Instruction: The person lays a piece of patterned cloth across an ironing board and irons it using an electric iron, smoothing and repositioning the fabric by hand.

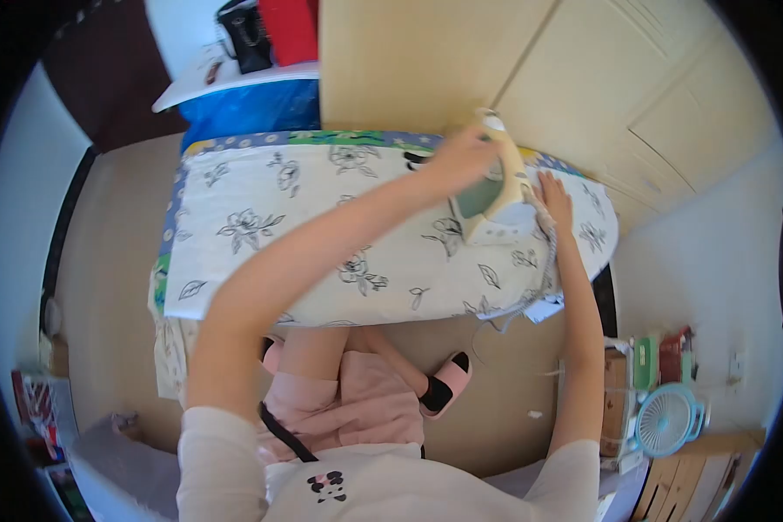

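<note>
A long ironing board spreads across the middle, covered by white fabric (313,226) with black flower and leaf drawings. A cream and white iron (506,196) with a greenish water tank is at the right part of the board. My left hand (558,202) lies on the fabric just right of the iron, fingers stretched out. My right hand (471,158), its arm crossing over the board from the left, is closed on the iron's handle. The iron's grey cord (548,270) runs down beside my left forearm.
Cream cabinets (426,61) stand behind the board. At the back left, a white shelf (244,80) bears a black bag (248,39) and a red item (289,30). A blue fan (667,419) and boxes stand at the lower right.
</note>
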The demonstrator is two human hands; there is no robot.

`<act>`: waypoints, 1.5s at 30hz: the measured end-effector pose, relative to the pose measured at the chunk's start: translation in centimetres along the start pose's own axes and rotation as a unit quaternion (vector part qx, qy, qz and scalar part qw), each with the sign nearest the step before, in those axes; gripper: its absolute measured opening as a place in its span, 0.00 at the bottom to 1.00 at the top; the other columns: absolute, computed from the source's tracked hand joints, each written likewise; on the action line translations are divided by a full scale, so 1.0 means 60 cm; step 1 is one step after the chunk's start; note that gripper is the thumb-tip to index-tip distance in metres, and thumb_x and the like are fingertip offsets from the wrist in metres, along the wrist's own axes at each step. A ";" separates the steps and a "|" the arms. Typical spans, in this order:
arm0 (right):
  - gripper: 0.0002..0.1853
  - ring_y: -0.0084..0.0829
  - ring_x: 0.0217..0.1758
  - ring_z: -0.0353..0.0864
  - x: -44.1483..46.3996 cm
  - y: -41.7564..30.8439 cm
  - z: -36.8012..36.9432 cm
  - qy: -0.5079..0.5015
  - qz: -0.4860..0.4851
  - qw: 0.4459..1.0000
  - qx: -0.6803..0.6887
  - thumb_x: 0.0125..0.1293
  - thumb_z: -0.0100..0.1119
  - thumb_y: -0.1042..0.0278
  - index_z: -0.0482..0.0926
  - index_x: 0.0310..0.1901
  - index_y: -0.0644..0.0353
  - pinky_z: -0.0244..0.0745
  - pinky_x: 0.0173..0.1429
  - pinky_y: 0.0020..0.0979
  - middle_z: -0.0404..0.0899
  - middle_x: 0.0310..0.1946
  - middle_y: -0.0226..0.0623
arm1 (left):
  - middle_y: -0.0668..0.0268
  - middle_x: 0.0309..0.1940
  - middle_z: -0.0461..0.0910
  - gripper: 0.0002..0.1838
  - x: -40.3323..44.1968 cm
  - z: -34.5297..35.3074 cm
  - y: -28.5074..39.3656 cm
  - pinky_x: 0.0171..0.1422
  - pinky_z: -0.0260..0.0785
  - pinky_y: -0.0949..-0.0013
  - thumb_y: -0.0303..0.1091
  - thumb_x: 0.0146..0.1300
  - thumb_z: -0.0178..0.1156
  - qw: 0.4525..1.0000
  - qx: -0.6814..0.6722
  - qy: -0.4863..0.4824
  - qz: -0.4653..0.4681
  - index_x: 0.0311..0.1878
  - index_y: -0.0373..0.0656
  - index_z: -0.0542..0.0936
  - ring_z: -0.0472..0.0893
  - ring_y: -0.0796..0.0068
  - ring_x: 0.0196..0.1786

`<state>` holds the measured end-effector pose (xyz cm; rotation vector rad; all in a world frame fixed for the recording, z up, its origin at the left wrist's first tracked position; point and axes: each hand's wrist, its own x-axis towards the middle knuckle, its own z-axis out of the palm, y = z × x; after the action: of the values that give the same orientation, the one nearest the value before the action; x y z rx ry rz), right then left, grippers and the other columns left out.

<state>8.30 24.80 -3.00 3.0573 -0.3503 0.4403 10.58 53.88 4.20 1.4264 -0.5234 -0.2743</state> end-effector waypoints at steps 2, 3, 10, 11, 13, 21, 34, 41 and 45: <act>0.28 0.41 0.68 0.50 0.013 0.025 0.016 0.000 -0.031 1.000 0.007 0.61 0.40 0.44 0.62 0.60 0.48 0.43 0.66 0.48 0.55 0.64 0.37 | 0.57 0.44 0.71 0.24 0.069 0.059 -0.049 0.52 0.64 0.69 0.40 0.59 0.50 0.991 -0.126 -0.047 -0.004 0.55 0.35 0.62 0.71 0.71 0.48; 0.28 0.41 0.67 0.51 0.016 0.030 0.023 0.000 -0.030 0.999 0.012 0.61 0.40 0.44 0.62 0.60 0.47 0.44 0.66 0.48 0.55 0.64 0.36 | 0.51 0.50 0.65 0.32 0.076 0.081 -0.053 0.50 0.67 0.64 0.36 0.58 0.51 0.992 -0.123 0.025 -0.011 0.60 0.35 0.48 0.72 0.67 0.46; 0.29 0.35 0.69 0.49 0.010 0.020 0.016 0.014 0.004 1.000 -0.025 0.61 0.40 0.41 0.58 0.62 0.42 0.42 0.67 0.47 0.53 0.65 0.30 | 0.46 0.49 0.62 0.39 0.051 0.089 -0.013 0.37 0.73 0.63 0.25 0.49 0.58 0.947 -0.288 0.079 -0.123 0.57 0.31 0.42 0.73 0.61 0.44; 0.29 0.35 0.69 0.49 0.011 0.020 0.018 0.013 0.004 1.000 -0.028 0.61 0.40 0.41 0.58 0.62 0.42 0.42 0.67 0.47 0.53 0.65 0.30 | 0.46 0.47 0.63 0.35 0.052 0.091 -0.020 0.35 0.74 0.65 0.23 0.48 0.58 0.941 -0.304 0.083 -0.126 0.54 0.28 0.47 0.73 0.61 0.44; 0.27 0.36 0.68 0.49 0.011 0.027 0.019 0.018 -0.020 0.999 -0.030 0.63 0.39 0.45 0.59 0.62 0.43 0.43 0.67 0.47 0.53 0.65 0.31 | 0.48 0.43 0.66 0.29 0.057 0.094 -0.032 0.35 0.73 0.65 0.23 0.48 0.58 0.933 -0.340 0.009 -0.119 0.49 0.27 0.53 0.74 0.62 0.42; 0.22 0.40 0.68 0.50 0.013 0.026 0.027 0.020 -0.036 0.998 -0.045 0.65 0.37 0.64 0.59 0.62 0.46 0.46 0.66 0.48 0.55 0.64 0.34 | 0.51 0.34 0.72 0.17 0.091 0.152 -0.071 0.32 0.71 0.67 0.24 0.45 0.58 0.952 -0.240 0.187 -0.042 0.38 0.27 0.66 0.76 0.65 0.33; 0.24 0.39 0.68 0.50 0.001 0.008 0.009 0.017 -0.022 0.999 -0.037 0.63 0.39 0.65 0.57 0.62 0.43 0.46 0.66 0.47 0.53 0.65 0.32 | 0.52 0.35 0.71 0.17 0.091 0.139 -0.077 0.29 0.71 0.68 0.22 0.48 0.54 0.958 -0.245 0.145 -0.037 0.41 0.25 0.63 0.77 0.67 0.32; 0.24 0.38 0.69 0.48 -0.005 -0.011 -0.005 -0.001 -0.004 0.999 -0.037 0.63 0.39 0.63 0.57 0.63 0.44 0.44 0.67 0.45 0.53 0.65 0.32 | 0.51 0.37 0.71 0.21 0.071 0.121 -0.064 0.38 0.69 0.68 0.26 0.49 0.57 0.963 -0.229 0.136 -0.051 0.43 0.24 0.63 0.75 0.66 0.40; 0.24 0.38 0.69 0.48 -0.003 -0.007 -0.008 0.009 -0.015 1.000 -0.026 0.63 0.40 0.61 0.57 0.63 0.44 0.43 0.67 0.45 0.53 0.65 0.32 | 0.50 0.39 0.70 0.22 0.069 0.117 -0.063 0.39 0.69 0.69 0.27 0.50 0.57 0.964 -0.225 0.131 -0.048 0.44 0.24 0.62 0.75 0.66 0.40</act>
<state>8.12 25.30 -2.59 3.0019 -0.3087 0.4489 11.07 45.27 1.62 1.0231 -0.1580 -0.2581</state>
